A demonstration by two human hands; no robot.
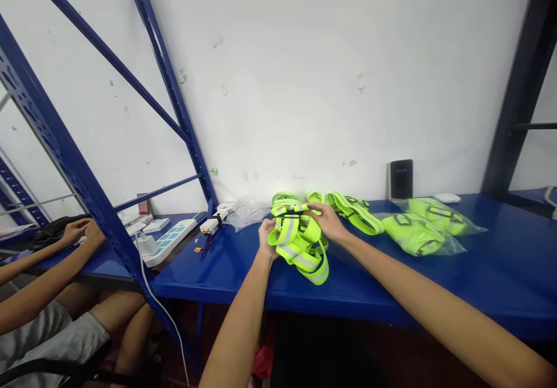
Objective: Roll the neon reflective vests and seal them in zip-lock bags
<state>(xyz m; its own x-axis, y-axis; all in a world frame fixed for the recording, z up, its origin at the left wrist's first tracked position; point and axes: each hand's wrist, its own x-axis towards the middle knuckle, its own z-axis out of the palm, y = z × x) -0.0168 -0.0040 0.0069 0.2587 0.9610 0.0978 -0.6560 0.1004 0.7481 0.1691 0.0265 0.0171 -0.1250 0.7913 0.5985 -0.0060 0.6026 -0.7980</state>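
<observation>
A bundle of neon yellow-green straps (300, 243) with silver reflective stripes is held up over the blue table. My left hand (267, 238) grips its left side, the fingers partly hidden behind the loops. At the upper right of the bundle, my right hand (326, 220) pinches a strap near a dark buckle. Several loops hang below my hands. Another neon strap (354, 211) lies on the table just behind and to the right of my right hand.
Two clear bags of neon straps (413, 234) (437, 214) lie right, near an upright phone (401, 179) and a white object (447, 198). Left are a plastic bag (247, 211), a battery-like device (211, 225), a power strip (172, 240), a blue frame post (87, 173) and another person's hands (85, 231).
</observation>
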